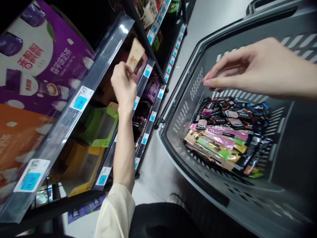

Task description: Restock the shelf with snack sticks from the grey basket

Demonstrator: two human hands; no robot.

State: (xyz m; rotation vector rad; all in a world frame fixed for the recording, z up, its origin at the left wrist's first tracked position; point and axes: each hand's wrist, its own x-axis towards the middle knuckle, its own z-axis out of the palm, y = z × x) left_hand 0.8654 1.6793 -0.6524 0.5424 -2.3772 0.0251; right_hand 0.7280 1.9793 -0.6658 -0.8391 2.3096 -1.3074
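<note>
Left hand (123, 81): While its fingers curl inward, it grips a tan packet (136, 55) by the lower end.
Tan packet: In the upper centre of the frame, tilted, free end pointing up, just above the lower shelf rail (142, 86).
Right hand (250, 67): At the upper right, loosely curled with nothing visible in it; whether fingertips and thumb meet, I cannot tell.
Grey basket (297, 132): Fills the right side, below the right hand; dark sachets (230, 112) lie beside pink sachets (228, 137) near its middle.
Upper shelf rail (99, 66): Slants across the left, with a large purple bag (61, 49) behind it.
Good handling: A light pinch at the packet's end should spare the wrapper from creasing; the wrist is best kept clear of both rails, and the packet turned so its free corner does not catch.
</note>
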